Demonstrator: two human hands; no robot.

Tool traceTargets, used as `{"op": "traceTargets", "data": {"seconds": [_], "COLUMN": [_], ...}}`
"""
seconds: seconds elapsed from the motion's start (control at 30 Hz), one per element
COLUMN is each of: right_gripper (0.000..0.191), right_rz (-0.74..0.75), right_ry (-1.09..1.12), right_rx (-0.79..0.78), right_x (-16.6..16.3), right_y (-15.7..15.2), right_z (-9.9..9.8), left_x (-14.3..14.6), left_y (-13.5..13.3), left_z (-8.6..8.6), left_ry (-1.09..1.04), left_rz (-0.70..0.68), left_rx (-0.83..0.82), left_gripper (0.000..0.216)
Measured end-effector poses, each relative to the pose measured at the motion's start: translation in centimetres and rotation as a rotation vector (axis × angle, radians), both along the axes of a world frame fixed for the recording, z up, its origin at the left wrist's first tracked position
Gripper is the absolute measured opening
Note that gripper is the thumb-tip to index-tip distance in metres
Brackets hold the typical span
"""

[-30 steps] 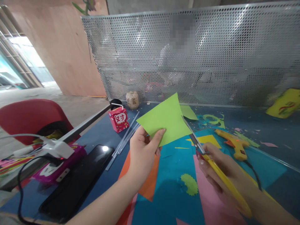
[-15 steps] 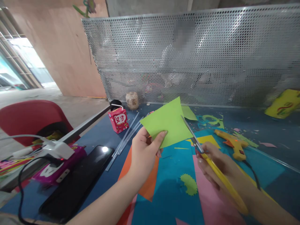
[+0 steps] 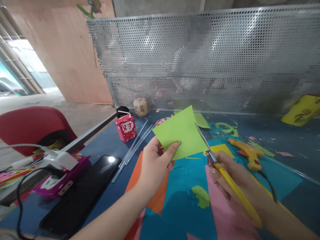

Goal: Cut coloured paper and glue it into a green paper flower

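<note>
A sheet of light green paper (image 3: 183, 131) is pinched between the thumb and fingers of my left hand (image 3: 157, 163), held up above the table. My right hand (image 3: 230, 173) grips a pair of yellow-handled scissors (image 3: 237, 193). Their blades lie along the paper's right edge, one of them partly hidden by the sheet. Below, a zigzag-edged green paper cutout (image 3: 200, 196) rests on blue paper (image 3: 180, 210). Orange paper (image 3: 157, 200) and pink paper (image 3: 222, 210) lie on either side of it.
A yellow glue gun (image 3: 247, 153) with a black cable lies at right. Green scraps (image 3: 225, 128) are scattered behind. At left are clear glue sticks (image 3: 133, 145), a red drink carton (image 3: 125, 128), a black phone (image 3: 82, 193) and a purple power strip (image 3: 57, 181). A perforated metal screen (image 3: 160, 63) stands behind.
The green paper and my left hand have shifted slightly right and down. The scissors stay at the paper's right edge, in my right hand.
</note>
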State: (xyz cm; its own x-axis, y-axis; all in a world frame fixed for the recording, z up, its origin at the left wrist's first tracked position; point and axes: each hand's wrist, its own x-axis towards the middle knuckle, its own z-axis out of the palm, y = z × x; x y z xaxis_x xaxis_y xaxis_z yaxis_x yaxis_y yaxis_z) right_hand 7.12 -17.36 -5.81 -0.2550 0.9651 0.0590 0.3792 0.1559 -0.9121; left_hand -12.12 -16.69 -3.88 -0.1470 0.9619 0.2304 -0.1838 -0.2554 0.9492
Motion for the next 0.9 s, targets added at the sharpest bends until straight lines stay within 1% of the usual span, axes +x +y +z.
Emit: {"op": "traceTargets", "data": {"seconds": [0.07, 0.17, 0.3, 0.37, 0.43, 0.57, 0.67, 0.77, 0.9], "right_gripper": [0.025, 0.027, 0.024, 0.022, 0.022, 0.029, 0.033, 0.033, 0.031], "right_rz": [0.004, 0.001, -0.050, -0.044, -0.046, -0.102, -0.096, -0.085, -0.115], "right_ry": [-0.025, -0.036, -0.061, -0.034, 0.044, 0.180, 0.174, 0.136, 0.137], "right_rx": [0.022, 0.011, -0.010, -0.053, -0.078, -0.136, -0.164, -0.155, -0.167], "right_x": [-0.06, 0.03, -0.02, -0.20, -0.42, -0.67, -0.62, -0.48, -0.34], "right_y": [-0.05, 0.32, 0.39, 0.10, -0.20, -0.34, -0.19, -0.06, 0.13], "right_z": [0.11, -0.16, -0.33, -0.17, 0.04, 0.31, 0.34, 0.25, 0.13], "left_x": [-0.05, -0.07, 0.04, 0.09, 0.13, 0.16, 0.13, 0.06, 0.03], "left_y": [0.01, 0.01, -0.01, -0.04, -0.08, -0.09, 0.00, 0.09, 0.08], "left_z": [0.03, 0.17, 0.40, 0.37, 0.22, -0.14, -0.19, -0.14, -0.14], "left_ry": [0.003, 0.013, 0.012, 0.012, 0.019, 0.052, 0.067, 0.062, 0.045], "left_rz": [0.005, 0.010, 0.009, 0.004, -0.021, -0.059, -0.055, -0.059, -0.064], "left_rx": [0.001, -0.003, -0.013, -0.021, -0.030, -0.045, -0.047, -0.051, -0.055], "left_gripper": [0.015, 0.015, 0.015, 0.016, 0.018, 0.020, 0.021, 0.021, 0.021]}}
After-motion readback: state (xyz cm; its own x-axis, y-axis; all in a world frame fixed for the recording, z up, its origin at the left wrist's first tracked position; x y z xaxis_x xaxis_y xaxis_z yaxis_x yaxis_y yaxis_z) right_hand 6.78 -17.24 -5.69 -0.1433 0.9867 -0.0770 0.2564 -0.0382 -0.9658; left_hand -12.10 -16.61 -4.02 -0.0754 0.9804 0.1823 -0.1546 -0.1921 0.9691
